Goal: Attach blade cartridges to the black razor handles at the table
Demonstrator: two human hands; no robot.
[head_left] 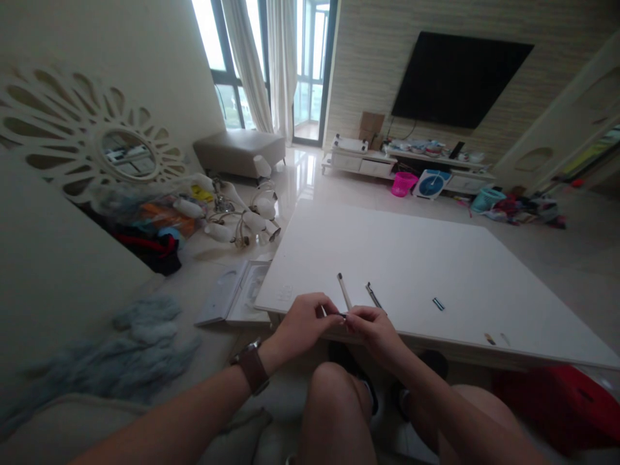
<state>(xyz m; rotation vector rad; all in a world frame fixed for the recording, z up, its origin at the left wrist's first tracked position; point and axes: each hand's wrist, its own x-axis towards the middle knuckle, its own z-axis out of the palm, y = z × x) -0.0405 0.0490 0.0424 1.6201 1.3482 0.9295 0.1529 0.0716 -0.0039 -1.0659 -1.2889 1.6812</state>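
Note:
My left hand and my right hand meet at the near edge of the white table. Their fingertips pinch a small dark piece, mostly covered by the fingers, so its kind is unclear. Just beyond the hands lies a slim pale stick with a dark end, like a pen. Right of it is a thin dark pen-like stick, its near end close to my right hand. Farther right rests a short dark strip with a light stripe.
A small dark-and-tan piece and a thin curved bit lie near the table's right front edge. An open white box and a chandelier are on the floor to the left. Something red stands at the lower right.

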